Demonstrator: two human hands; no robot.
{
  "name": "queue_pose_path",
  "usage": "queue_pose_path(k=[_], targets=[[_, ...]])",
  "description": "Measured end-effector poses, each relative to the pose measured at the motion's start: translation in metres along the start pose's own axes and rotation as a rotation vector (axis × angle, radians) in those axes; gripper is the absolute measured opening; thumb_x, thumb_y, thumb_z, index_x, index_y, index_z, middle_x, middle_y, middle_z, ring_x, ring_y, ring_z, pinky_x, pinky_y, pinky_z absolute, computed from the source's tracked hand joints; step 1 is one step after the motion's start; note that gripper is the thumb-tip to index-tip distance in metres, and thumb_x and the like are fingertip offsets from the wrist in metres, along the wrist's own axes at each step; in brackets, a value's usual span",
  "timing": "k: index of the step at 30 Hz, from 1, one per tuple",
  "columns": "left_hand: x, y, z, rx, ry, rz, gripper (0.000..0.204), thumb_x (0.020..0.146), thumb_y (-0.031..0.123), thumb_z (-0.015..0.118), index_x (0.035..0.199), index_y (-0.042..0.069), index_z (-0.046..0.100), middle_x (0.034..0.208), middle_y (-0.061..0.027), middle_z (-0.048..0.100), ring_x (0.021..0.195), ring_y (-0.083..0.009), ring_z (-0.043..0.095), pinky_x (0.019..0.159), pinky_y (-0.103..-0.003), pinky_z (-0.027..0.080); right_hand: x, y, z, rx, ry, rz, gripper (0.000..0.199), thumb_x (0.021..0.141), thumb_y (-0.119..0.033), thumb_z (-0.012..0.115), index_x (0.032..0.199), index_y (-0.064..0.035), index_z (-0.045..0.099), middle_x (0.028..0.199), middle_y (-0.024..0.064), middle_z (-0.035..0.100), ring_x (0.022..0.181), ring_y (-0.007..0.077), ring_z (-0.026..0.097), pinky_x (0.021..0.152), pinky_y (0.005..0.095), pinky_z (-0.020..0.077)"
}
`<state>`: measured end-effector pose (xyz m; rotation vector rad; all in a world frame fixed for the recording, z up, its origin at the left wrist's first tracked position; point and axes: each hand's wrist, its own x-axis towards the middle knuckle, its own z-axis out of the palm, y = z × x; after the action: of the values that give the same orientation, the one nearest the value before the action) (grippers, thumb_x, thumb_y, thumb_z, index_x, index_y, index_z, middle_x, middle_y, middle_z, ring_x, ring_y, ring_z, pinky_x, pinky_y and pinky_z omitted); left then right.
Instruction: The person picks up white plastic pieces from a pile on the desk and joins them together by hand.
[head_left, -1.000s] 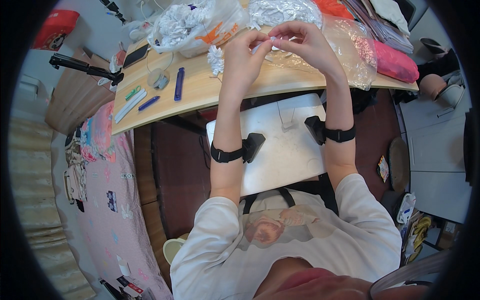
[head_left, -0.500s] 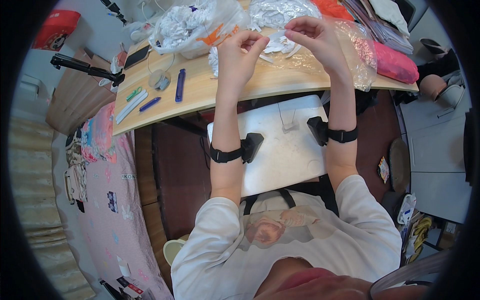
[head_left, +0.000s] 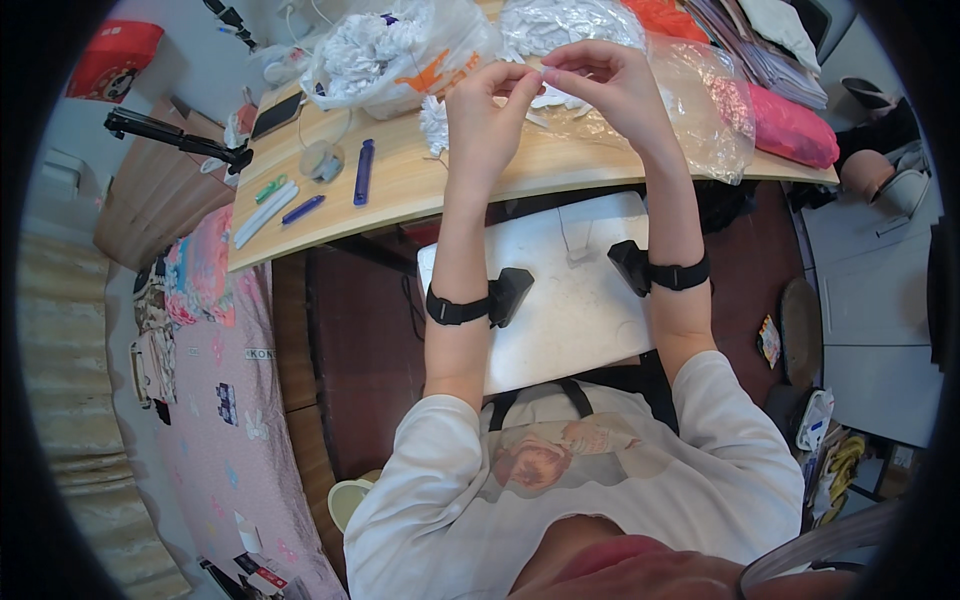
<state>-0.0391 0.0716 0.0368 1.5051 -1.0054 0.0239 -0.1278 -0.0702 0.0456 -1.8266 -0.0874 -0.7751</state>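
Above the far part of the wooden table, my left hand and my right hand meet at the fingertips. Both are closed in a pinch on a small white strip, of which almost nothing shows between the fingers now. Behind and below them lie more loose white strips. Just left of my left hand stands a clear plastic bag with orange print, full of crumpled white strips. A crinkly transparent plastic bag spreads out beside my right wrist.
On the table's left lie a dark blue pen-like tool, a smaller blue one, white sticks, a tape roll and a phone. A pink bundle rests at the right end. Below is a white stool top.
My hands have drawn together until the fingertips meet. The white strip that stretched between them is now mostly hidden.
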Motion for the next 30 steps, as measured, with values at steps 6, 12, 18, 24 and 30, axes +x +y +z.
queue_pose_path(k=[6, 12, 18, 24, 30], targets=[[0.001, -0.005, 0.003, -0.160, -0.001, -0.034, 0.019, 0.085, 0.013, 0.060, 0.091, -0.004, 0.067, 0.080, -0.0104, 0.069, 0.079, -0.0141, 0.066, 0.071, -0.026, 0.050, 0.000, 0.000, 0.000, -0.058, 0.037, 0.002, 0.019, 0.080, -0.009, 0.069, 0.096, 0.0014, 0.066, 0.089, 0.0063, 0.067, 0.081, 0.0103, 0.063, 0.072, 0.0207, 0.0495], [0.000, -0.005, 0.007, -0.190, -0.003, -0.008, 0.019, 0.086, 0.011, 0.059, 0.091, -0.005, 0.066, 0.082, -0.0106, 0.068, 0.080, -0.0148, 0.066, 0.073, -0.026, 0.051, 0.000, -0.001, 0.002, -0.183, 0.100, -0.049, 0.017, 0.078, -0.010, 0.070, 0.093, 0.0002, 0.067, 0.085, 0.0052, 0.067, 0.078, 0.0082, 0.062, 0.066, 0.0194, 0.0474], [0.000, -0.007, 0.010, -0.225, 0.009, -0.043, 0.018, 0.086, 0.011, 0.060, 0.090, -0.005, 0.066, 0.079, -0.0085, 0.068, 0.074, -0.0121, 0.064, 0.069, -0.024, 0.050, -0.001, -0.005, 0.009, -0.304, 0.185, -0.152, 0.015, 0.074, -0.013, 0.071, 0.083, -0.0022, 0.069, 0.073, 0.0040, 0.067, 0.063, 0.0084, 0.057, 0.059, 0.0218, 0.0465], [0.000, -0.013, 0.009, -0.341, 0.044, -0.121, 0.017, 0.086, 0.011, 0.060, 0.087, -0.005, 0.067, 0.075, -0.0067, 0.067, 0.068, -0.0088, 0.060, 0.063, -0.021, 0.047, -0.003, -0.015, 0.018, -0.388, 0.169, -0.166, 0.013, 0.074, -0.012, 0.070, 0.083, -0.0024, 0.068, 0.072, 0.0050, 0.066, 0.061, 0.0103, 0.056, 0.058, 0.0228, 0.0466], [0.003, -0.017, 0.006, -0.346, 0.099, -0.116, 0.018, 0.088, 0.012, 0.059, 0.083, -0.004, 0.065, 0.074, -0.0065, 0.066, 0.069, -0.0089, 0.060, 0.064, -0.021, 0.047, -0.001, -0.011, 0.017, -0.321, 0.136, -0.169, 0.014, 0.075, -0.011, 0.071, 0.086, -0.0030, 0.069, 0.075, 0.0052, 0.067, 0.063, 0.0101, 0.058, 0.059, 0.0223, 0.0468]])
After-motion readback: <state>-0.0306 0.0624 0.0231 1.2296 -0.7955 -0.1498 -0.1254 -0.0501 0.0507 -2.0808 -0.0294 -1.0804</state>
